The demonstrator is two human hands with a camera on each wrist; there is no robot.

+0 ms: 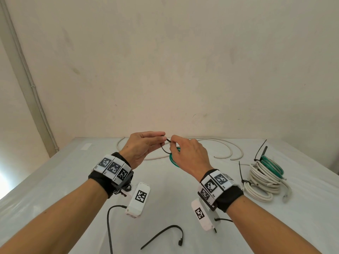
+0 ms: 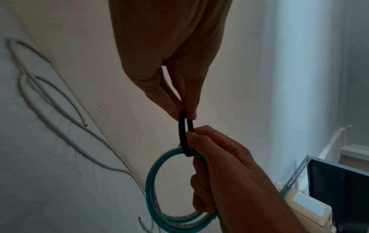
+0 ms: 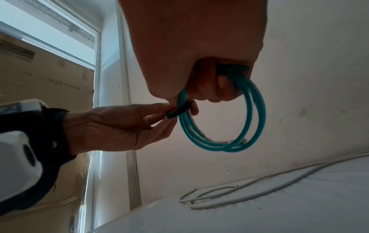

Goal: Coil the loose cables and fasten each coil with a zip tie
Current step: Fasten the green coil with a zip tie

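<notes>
A small green cable coil [image 1: 173, 160] hangs above the white table [image 1: 73, 180], held in the curled fingers of my right hand [image 1: 173, 143]. A black zip tie [image 1: 165, 148] loops around the top of the coil. My left hand [image 1: 162, 136] pinches one end of the tie between thumb and forefinger, and my right thumb and forefinger pinch the other part. The left wrist view shows the zip tie [image 2: 182, 135] as a narrow loop over the green coil [image 2: 152, 181]. From the right wrist, the zip tie [image 3: 177, 112] crosses the coil [image 3: 257, 118] at its left side.
A loose white cable [image 1: 229, 150] curls along the far side of the table. At the right lies a pile of tied coils [image 1: 264, 178], white and green, with black ties sticking up. A spare black zip tie [image 1: 165, 233] lies near the front. A wall stands close behind.
</notes>
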